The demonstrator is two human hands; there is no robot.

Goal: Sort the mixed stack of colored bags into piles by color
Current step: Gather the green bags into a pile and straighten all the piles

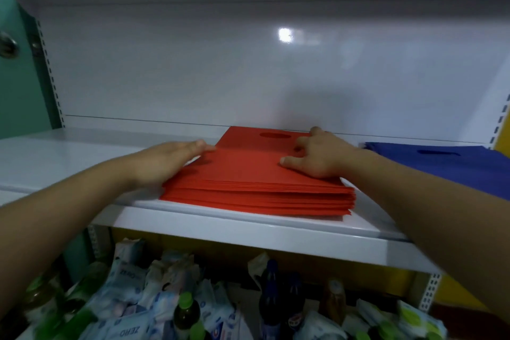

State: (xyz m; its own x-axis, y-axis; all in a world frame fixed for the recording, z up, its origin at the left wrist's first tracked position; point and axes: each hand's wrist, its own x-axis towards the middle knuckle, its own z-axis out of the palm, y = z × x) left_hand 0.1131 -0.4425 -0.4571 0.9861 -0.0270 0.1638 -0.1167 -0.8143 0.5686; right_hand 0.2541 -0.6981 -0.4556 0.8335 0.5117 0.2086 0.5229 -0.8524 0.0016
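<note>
Head view, listed near to far.

1. Lower shelf: wrapped packets marked ZERO (pixel 129 331), a green-capped bottle (pixel 186 309) and a dark bottle (pixel 271 292), loosely heaped.
2. White shelf (pixel 248 226): its front lip runs just below the stock.
3. Red bag stack (pixel 248 174): many flat bags with a die-cut handle hole, all one colour. It lies at mid-shelf, its near edge close to the lip, with the layers slightly fanned at the near right corner.
4. Blue bag pile (pixel 455 165): to the right on the same shelf, near the red stack but apart from it.
5. Back panel (pixel 193 77): white and glossy.

Risk, judged: the layers look slippery and unevenly aligned. A sideways push from the left could shear the upper bags toward the blue pile and mix the colours again. A pull toward the person could spill bags over the lip onto the goods below.

Grip: the left hand (pixel 168 159) lies flat with straight fingers, pressed along the stack's left edge and holding nothing. The right hand (pixel 317 156) rests on top with its fingers spread and bent, tips and thumb pressing the top bag. No bag is seen pinched or lifted.
</note>
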